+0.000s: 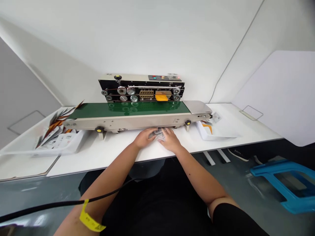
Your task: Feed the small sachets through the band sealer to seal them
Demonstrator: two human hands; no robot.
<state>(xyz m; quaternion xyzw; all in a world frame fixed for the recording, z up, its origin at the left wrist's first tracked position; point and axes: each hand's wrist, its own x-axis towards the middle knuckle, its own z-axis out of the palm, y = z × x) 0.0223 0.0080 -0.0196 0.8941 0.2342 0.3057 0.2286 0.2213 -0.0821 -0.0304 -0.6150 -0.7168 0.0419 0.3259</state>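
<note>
My left hand (144,137) and my right hand (170,140) come together at the front edge of the conveyor, low over the white table. Between their curled fingers is a small grey printed packet (160,133), gripped from both sides; its far part is hidden under the conveyor's edge. Just beyond stands a band sealing machine (142,91) with rollers and a green conveyor belt (103,110). An orange packet (161,97) sticks out of the machine's sealing section at the right.
A white bin (71,149) at the left end holds many grey and orange packets (55,127). At the right end, a white tray (216,136) holds a few more. A blue stool (287,183) stands on the floor at right. A black cable (61,204) crosses my left arm.
</note>
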